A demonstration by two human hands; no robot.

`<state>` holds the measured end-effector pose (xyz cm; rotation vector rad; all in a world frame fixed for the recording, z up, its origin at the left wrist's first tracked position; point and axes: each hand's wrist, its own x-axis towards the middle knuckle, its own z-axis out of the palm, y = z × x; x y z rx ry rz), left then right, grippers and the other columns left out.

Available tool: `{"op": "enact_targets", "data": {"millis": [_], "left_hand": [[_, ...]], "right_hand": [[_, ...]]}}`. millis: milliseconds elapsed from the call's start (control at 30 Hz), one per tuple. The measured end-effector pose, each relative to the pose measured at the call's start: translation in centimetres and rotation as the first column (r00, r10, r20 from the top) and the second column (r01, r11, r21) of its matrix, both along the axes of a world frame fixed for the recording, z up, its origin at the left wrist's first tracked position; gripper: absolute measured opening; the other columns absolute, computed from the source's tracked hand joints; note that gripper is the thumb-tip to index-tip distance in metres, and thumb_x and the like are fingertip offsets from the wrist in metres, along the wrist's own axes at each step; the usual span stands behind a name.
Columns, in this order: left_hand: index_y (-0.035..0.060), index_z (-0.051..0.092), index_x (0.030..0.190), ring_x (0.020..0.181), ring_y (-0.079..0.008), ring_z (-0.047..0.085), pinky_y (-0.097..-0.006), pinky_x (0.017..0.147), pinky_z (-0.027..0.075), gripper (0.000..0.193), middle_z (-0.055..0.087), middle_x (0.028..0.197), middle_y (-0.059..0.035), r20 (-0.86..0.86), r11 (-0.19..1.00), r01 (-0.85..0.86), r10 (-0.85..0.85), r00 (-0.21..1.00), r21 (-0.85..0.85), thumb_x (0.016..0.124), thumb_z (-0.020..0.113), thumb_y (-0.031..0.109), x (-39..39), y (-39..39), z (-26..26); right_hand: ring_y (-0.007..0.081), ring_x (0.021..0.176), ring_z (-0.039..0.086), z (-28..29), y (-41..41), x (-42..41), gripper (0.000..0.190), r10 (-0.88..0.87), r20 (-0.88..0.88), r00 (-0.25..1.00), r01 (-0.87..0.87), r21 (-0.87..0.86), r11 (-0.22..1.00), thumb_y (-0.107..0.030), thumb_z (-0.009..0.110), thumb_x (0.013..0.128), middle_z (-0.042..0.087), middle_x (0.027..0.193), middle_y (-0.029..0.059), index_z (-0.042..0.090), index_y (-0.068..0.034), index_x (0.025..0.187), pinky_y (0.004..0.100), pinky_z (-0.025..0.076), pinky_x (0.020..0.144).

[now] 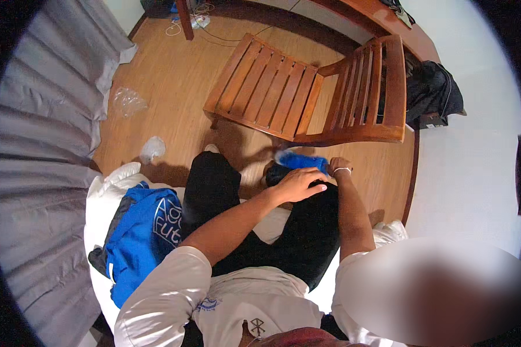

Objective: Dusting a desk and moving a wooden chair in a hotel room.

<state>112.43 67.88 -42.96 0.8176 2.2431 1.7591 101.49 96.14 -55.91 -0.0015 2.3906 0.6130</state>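
Observation:
A blue item with a pale end (301, 160), blurred and too unclear to name, lies above my black-trousered right knee. My right hand (341, 166), with a white band at its wrist, is closed at the item's right end. My left hand (298, 184) reaches across the right knee, palm down, thumb spread from its fingers. Its fingertips overlap the lower right end of the blue item, and whether they press on it is unclear. Just under the item, a dark rounded thing (278, 174) is partly hidden by my left hand.
A slatted wooden chair (265, 86) stands close ahead on the wood floor (169, 78). Clear plastic (130, 102) and a whitish wrapper (152, 149) lie at the left. A blue garment (134, 247) is beside me. Grey curtain (47, 173) hangs left; a black bag (434, 93) sits behind the chair.

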Motion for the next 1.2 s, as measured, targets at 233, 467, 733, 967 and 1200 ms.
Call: {"op": "enact_targets", "data": {"millis": [233, 467, 733, 967, 1200], "left_hand": [[0.0056, 0.065, 0.117, 0.109, -0.0357, 0.064, -0.0446, 0.094, 0.051, 0.031, 0.066, 0.113, -0.0149, 0.021, 1.0, -0.02, 0.02, 1.0, -0.008, 0.099, 0.065, 0.03, -0.5, 0.6, -0.8], [0.0048, 0.067, 0.114, 0.112, -0.0353, 0.063, -0.0449, 0.097, 0.05, 0.026, 0.066, 0.114, -0.015, -0.055, 0.996, -0.054, 0.058, 0.997, 0.064, 0.097, 0.067, 0.024, -1.0, 0.5, 0.5], [0.0017, 0.069, 0.107, 0.106, -0.0324, 0.064, -0.0426, 0.094, 0.05, 0.02, 0.067, 0.111, -0.0135, -0.221, 0.927, -0.284, 0.339, 0.915, 0.246, 0.089, 0.07, 0.011, -0.7, -0.7, 3.0], [0.0031, 0.07, 0.102, 0.101, -0.0328, 0.065, -0.042, 0.091, 0.051, 0.014, 0.069, 0.103, -0.0136, -0.192, 0.886, -0.379, 0.434, 0.88, 0.269, 0.091, 0.069, 0.011, 0.2, -2.1, 1.9], [0.0014, 0.068, 0.106, 0.104, -0.033, 0.065, -0.0416, 0.091, 0.051, 0.016, 0.068, 0.107, -0.0145, -0.14, 0.915, -0.328, 0.366, 0.92, 0.237, 0.094, 0.067, 0.012, -1.0, -3.2, 0.9]], "right_hand": [[0.0347, 0.109, 0.07, -0.6, 0.0, 0.5, 0.051, -0.144, -0.115, 0.983, 0.124, -0.164, 0.979, -0.055, 0.059, 0.093, 0.074, 0.111, 0.0194, 0.076, -0.011, 0.111, 0.0448, 0.054, 0.096], [0.0361, 0.086, 0.071, 3.4, -3.0, 1.4, 0.051, 0.063, -0.162, 0.985, -0.164, -0.743, 0.649, -0.052, 0.053, 0.099, 0.074, 0.088, 0.017, 0.073, -0.006, 0.095, 0.0436, 0.055, 0.079], [0.0331, 0.071, 0.063, 3.2, -13.8, 9.0, 0.045, -0.498, 0.184, 0.847, 0.098, -0.976, -0.195, -0.046, 0.053, 0.102, 0.065, 0.076, 0.017, 0.068, -0.004, 0.094, 0.0432, 0.049, 0.07], [0.0327, 0.069, 0.062, -0.3, -18.1, 9.7, 0.042, -0.583, 0.291, 0.759, 0.208, -0.956, -0.206, -0.043, 0.053, 0.103, 0.063, 0.074, 0.0166, 0.067, -0.004, 0.095, 0.0431, 0.048, 0.068], [0.0323, 0.067, 0.061, -1.8, -21.1, 8.7, 0.039, -0.602, 0.321, 0.731, 0.251, -0.947, -0.2, -0.04, 0.053, 0.103, 0.062, 0.072, 0.0163, 0.067, -0.004, 0.096, 0.0429, 0.048, 0.066]]}}
